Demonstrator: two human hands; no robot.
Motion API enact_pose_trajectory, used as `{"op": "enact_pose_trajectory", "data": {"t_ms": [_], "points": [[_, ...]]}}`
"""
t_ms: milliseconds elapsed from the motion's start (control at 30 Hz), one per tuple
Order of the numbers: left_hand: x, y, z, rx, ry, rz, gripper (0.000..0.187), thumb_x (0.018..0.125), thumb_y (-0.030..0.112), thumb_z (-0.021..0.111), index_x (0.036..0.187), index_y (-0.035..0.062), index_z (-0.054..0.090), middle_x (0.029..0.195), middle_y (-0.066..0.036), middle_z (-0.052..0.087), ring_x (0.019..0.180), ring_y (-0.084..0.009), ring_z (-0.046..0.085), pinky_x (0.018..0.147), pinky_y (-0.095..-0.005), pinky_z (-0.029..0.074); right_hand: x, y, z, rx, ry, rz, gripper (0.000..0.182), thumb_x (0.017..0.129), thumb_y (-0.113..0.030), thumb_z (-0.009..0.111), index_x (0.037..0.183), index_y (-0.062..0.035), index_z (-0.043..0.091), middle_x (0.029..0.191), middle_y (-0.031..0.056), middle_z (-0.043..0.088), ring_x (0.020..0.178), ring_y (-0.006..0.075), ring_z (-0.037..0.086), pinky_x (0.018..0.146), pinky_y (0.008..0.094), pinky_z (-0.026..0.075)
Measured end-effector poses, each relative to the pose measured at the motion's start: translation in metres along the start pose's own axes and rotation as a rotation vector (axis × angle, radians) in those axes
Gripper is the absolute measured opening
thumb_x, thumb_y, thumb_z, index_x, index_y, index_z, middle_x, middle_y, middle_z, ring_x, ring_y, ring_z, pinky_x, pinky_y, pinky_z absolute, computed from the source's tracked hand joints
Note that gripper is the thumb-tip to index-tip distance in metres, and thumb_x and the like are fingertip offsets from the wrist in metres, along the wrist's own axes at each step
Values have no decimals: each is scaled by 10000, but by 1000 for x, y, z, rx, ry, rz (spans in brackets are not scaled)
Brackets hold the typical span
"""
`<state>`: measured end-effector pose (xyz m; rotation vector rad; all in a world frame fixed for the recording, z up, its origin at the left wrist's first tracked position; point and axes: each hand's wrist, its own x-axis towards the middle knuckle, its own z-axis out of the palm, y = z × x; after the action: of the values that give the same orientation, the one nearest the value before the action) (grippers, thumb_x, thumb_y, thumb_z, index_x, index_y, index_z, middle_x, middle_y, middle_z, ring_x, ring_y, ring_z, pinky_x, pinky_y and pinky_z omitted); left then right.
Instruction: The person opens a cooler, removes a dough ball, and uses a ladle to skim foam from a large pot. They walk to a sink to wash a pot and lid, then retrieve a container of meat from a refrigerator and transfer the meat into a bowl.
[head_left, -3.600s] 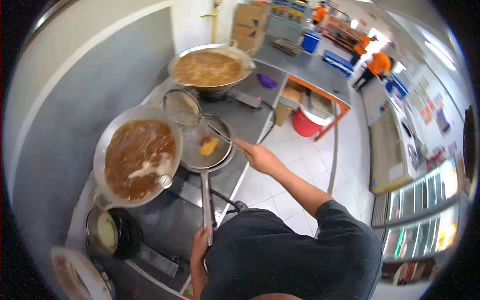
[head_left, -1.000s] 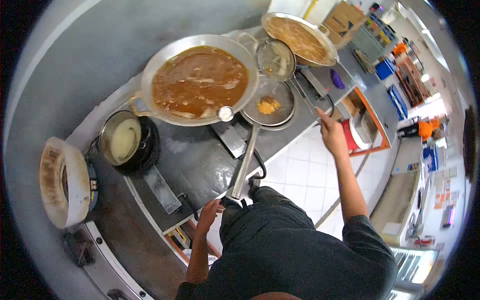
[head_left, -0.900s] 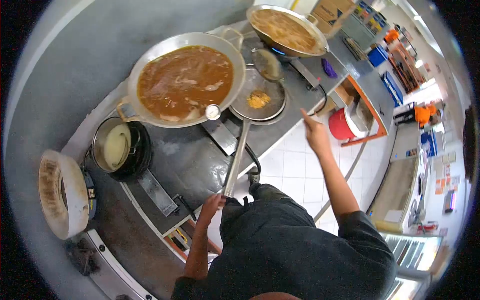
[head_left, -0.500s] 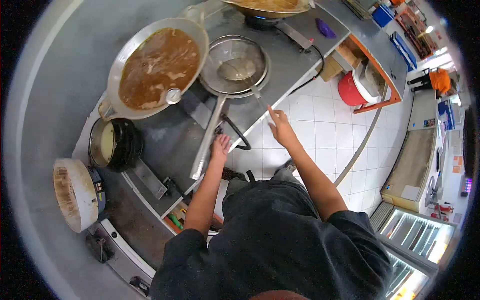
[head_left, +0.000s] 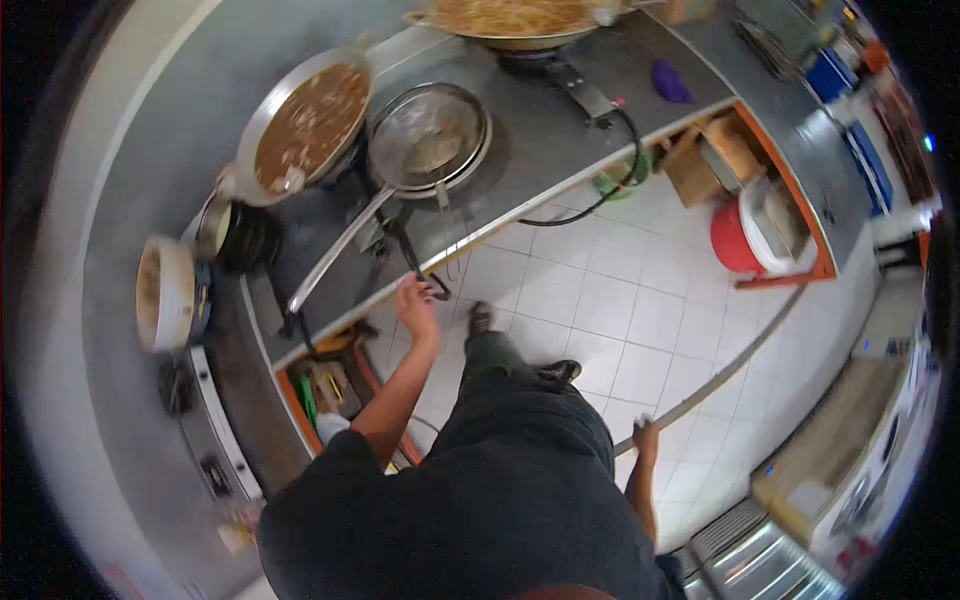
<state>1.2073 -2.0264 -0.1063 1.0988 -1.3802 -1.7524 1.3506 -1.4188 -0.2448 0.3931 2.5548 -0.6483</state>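
My left hand (head_left: 417, 308) is at the counter's front edge beside a black hose (head_left: 408, 252), its fingers loosely apart and nothing in them. Lower right, away from the counter, my right hand (head_left: 645, 437) hangs by my side over the floor; it looks empty, fingers loosely apart, though small and blurred. A long-handled metal strainer (head_left: 396, 125) lies across a round pan on the counter, with a smaller ladle-like tool (head_left: 434, 152) resting inside. Left of it stands a wok of brown liquid (head_left: 312, 125).
A second wok (head_left: 515, 40) with yellowish contents sits on a burner at the back. A dark pot (head_left: 245, 238) and a white round container (head_left: 165, 293) stand at the left. Beneath the counter are a red bucket (head_left: 735, 240) and cardboard boxes (head_left: 697, 180).
My right hand has left the smaller tool's handle and dropped to my side. My body and view have turned and stepped back from the counter. My left hand stays near its edge.
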Motion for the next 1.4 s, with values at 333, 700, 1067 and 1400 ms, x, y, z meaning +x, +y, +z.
{"op": "enact_pose_trajectory", "data": {"t_ms": [333,700,1067,1400], "points": [[-216,35,179,701,-1725,746,274,1022,302,563,1165,105,688,1095,-118,707,1004,-311,674,895,-431,523,-166,175,19,603,-371,687,344,987,-239,569,1212,9,643,1024,228,693,977,350,679,876,461,537],[-430,-14,368,622,-2223,338,323,1036,247,546,1257,39,655,1181,-155,703,1118,-274,664,987,-384,508,-288,77,39,1536,284,1047,382,1032,-290,524,1251,-4,651,1133,181,700,1029,298,677,949,448,524],[-704,-91,315,570,-3225,416,238,1060,162,519,1174,8,660,946,-92,701,874,-155,664,829,-312,528,-181,-198,177,2681,1597,929,460,1007,-415,556,1210,-24,688,1166,135,724,1006,265,694,957,451,536],[-855,-144,-43,372,-3962,723,251,1050,141,544,1214,-16,649,1020,-120,713,968,-187,686,869,-325,545,-354,-229,150,2749,2127,1272,512,995,-452,532,1243,-25,669,1179,176,706,1022,283,688,915,440,529]]}}
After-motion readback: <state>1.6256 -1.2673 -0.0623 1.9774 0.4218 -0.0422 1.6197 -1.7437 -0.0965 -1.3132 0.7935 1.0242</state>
